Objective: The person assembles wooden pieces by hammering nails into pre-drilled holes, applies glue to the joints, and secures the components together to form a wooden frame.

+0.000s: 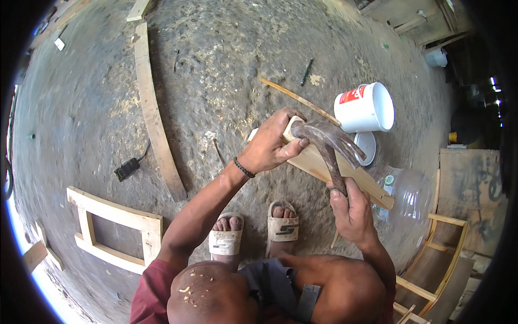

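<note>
My left hand [272,141] is closed round one end of a pale wooden piece [372,186], which slants from the middle toward the lower right. Its thumb lies along the near side, close to the hammer head. In my right hand [353,210] is a claw hammer [329,141] with a worn, rusty head, its fingers wrapped round the handle. The hammer's striking face is at the wood's end, beside my left fingers; whether it touches is hard to tell. Its claw points to the right. Any nail there is hidden.
A white bucket [356,110] lies tipped beside its lid [366,148], with a clear plastic jug [413,194] nearer. Wooden frames stand left [113,213] and right [458,256]. A long board [154,116], a thin strip [297,97] and a black plug [127,169] lie on the rough floor.
</note>
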{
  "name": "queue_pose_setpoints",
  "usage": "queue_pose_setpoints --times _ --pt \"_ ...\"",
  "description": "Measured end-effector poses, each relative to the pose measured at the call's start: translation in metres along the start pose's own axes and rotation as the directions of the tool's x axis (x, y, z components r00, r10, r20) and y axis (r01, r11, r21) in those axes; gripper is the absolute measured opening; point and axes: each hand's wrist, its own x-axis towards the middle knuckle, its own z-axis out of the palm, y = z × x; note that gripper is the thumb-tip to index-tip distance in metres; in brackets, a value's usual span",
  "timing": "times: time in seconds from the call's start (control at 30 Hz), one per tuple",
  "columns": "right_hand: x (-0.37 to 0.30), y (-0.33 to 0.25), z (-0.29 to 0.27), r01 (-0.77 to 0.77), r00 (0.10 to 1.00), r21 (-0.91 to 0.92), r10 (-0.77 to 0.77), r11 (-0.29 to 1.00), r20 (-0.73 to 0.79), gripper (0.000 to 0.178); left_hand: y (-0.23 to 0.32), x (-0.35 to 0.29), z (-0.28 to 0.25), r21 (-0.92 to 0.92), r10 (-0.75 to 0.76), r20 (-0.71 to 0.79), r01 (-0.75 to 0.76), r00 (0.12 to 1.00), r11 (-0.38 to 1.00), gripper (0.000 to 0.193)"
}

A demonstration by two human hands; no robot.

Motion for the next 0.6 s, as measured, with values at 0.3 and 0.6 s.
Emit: queue_pose_setpoints --times 0.3,0.6 --pt "-0.014 -0.036 -0.043 0.411 0.876 0.648 -0.080 0.641 -0.476 0.040 -0.004 -0.003 -0.004 0.026 -0.061 0.026 0.060 0.998 0.998 0.049" --pt "0.005 0.000 -0.005 -0.024 1.000 0.051 0.024 0.998 -0.012 0.019 -0.006 0.003 0.005 -0.041 0.006 -0.019 -0.006 1.000 0.999 0.051"
